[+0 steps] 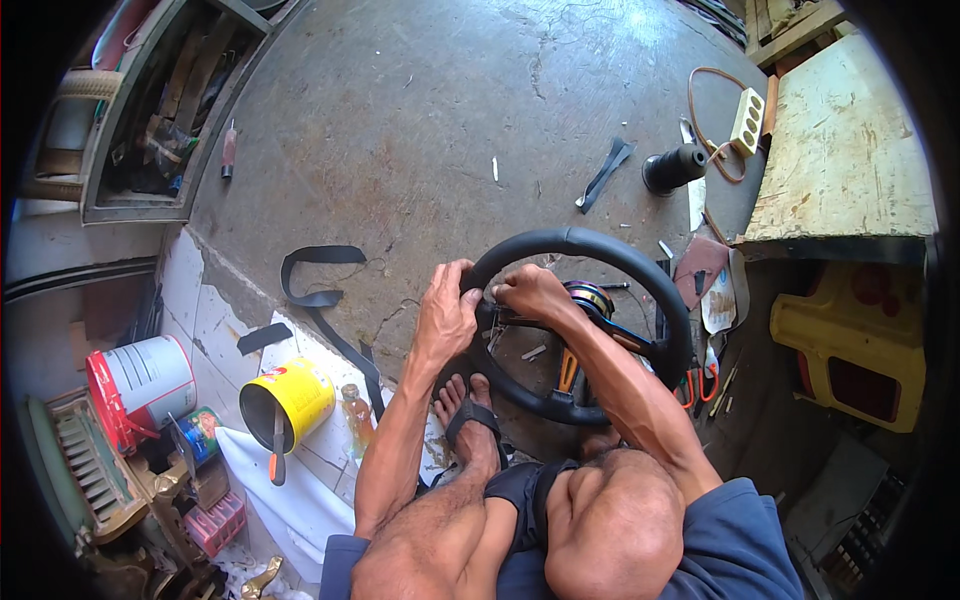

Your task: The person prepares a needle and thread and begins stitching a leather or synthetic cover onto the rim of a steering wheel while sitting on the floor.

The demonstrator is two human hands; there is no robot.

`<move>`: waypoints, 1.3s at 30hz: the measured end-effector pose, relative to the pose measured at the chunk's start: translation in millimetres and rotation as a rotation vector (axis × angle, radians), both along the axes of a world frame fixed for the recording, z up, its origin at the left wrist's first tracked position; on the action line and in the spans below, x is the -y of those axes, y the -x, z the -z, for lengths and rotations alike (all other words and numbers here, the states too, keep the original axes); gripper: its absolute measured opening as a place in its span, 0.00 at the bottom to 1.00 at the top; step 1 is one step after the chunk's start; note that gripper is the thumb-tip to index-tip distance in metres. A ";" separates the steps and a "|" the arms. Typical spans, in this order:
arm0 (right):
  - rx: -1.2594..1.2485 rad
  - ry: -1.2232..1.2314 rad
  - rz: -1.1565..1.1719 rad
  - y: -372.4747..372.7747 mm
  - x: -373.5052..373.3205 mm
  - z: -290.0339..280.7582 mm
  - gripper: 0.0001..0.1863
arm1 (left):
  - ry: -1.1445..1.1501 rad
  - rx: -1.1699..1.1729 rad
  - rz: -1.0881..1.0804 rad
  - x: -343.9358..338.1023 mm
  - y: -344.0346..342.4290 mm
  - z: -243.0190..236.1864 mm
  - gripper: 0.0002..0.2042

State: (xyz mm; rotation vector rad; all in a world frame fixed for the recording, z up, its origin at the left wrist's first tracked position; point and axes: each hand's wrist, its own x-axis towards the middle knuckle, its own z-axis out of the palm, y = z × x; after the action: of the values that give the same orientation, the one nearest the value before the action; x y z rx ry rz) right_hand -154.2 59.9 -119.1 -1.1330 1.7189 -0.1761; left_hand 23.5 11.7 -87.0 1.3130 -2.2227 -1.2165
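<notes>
The left hand (447,308) is curled around one black steering wheel (678,325), at the left side of its rim. The right hand (533,295) is bunched inside the ring, near this same side — what it pinches, I cannot tell. The wheel lies mostly to the right of the left hand (being round, it has no long axis), which is nearer to its outer edge. Farther out: one black thread cone (675,170), one power strip (747,121) and, leftward, one yellow can (305,390).
</notes>
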 end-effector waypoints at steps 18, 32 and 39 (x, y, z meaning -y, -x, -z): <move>-0.339 1.117 -0.419 -20.4 -63.8 -10.5 0.15 | -0.268 -0.137 -0.071 -5.3 -36.0 6.6 0.17; 0.510 1.411 -0.181 -91.8 -23.6 -102.8 0.16 | -0.380 -0.311 -0.078 -58.7 -98.7 -37.6 0.14; 0.370 0.982 0.031 -73.0 -52.5 -109.2 0.21 | -0.564 -0.989 -0.339 -56.6 -135.7 -92.3 0.05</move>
State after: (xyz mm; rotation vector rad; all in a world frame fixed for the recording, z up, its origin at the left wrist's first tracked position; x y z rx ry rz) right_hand -81.2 112.4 -9.9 -1.6184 1.2978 -1.2682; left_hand 159.2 68.3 5.3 0.8553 -0.9681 -1.8602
